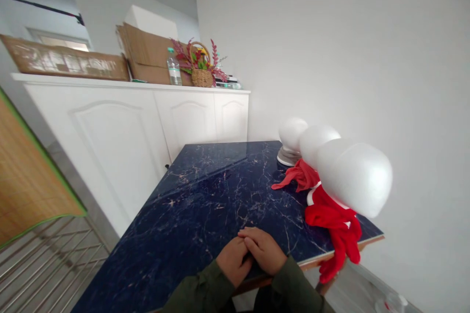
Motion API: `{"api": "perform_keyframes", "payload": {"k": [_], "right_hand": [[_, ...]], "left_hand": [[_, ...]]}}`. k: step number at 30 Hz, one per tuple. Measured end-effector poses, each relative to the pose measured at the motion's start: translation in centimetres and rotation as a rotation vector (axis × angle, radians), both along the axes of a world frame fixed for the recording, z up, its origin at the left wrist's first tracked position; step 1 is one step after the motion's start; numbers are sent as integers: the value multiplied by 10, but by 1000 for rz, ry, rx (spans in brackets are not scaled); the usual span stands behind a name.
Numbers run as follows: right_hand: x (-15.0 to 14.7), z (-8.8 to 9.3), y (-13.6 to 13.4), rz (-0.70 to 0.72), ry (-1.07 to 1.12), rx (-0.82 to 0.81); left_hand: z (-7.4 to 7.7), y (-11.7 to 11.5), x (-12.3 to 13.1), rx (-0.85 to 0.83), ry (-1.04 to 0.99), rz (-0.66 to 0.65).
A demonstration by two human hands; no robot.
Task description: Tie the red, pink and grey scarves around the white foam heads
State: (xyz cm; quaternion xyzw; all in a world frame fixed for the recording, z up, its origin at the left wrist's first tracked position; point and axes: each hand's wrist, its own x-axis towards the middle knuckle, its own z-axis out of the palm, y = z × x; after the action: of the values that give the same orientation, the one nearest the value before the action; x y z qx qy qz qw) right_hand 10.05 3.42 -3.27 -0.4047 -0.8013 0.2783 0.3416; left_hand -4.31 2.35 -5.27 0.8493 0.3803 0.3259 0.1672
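Note:
My left hand (234, 259) rests at the near edge of the dark blue marbled table (216, 186). Across its fingers lies my right hand (266, 252), fingers stretched flat and covering part of the left. Neither hand holds anything. To the right stand white foam mannequin heads: a near one (354, 173), a middle one (318, 142) and a far one (293, 133). Bright red gloves (336, 227) lie around the base of the near head and hang over the table edge. A duller red cloth piece (301, 176) lies by the middle head, and a grey band (288, 155) circles the far head's base.
Behind the table runs a white cabinet (110, 122) carrying cardboard boxes (150, 54), a plastic bottle (174, 67) and a flower basket (201, 77). At left is a metal rack (51, 264) below a green-edged mat (29, 171). A white wall (330, 49) closes the right side.

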Motion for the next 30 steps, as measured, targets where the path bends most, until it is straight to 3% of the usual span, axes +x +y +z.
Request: {"api": "perform_keyframes", "payload": {"k": [9, 30], "right_hand": [[-1, 0, -1, -11, 20, 13], [-1, -1, -2, -11, 28, 22]], "left_hand": [[7, -6, 1, -31, 28, 14], [-3, -4, 1, -13, 9, 16]]}}
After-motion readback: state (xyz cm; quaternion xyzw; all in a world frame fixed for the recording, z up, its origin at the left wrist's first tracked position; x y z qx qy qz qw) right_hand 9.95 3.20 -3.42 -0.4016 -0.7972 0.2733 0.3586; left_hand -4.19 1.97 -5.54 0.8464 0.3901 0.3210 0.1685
